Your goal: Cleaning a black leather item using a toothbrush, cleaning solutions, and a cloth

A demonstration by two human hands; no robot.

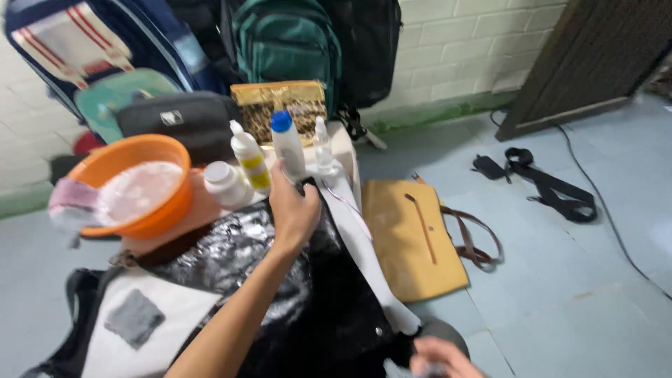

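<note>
My left hand (292, 210) reaches forward over a shiny black bag (329, 308) and is closed around the lower part of a white bottle with a blue cap (285, 140). The bottle stands upright on a small low table (344, 143). Beside it are a white bottle with a yellow label (250, 159), a squat white jar (222, 180) and a small clear bottle (322, 145). My right hand (439, 357) is blurred at the bottom edge, near the bag's lower end. Whether it holds anything cannot be made out.
An orange basin (162, 210) of foamy water with a pink cloth (70, 199) on its rim sits at the left. A gold packet (280, 105) leans behind the bottles. A tan flat bag (409, 241) and a black strap (553, 189) lie on the tiled floor. Backpacks (287, 42) rest against the wall.
</note>
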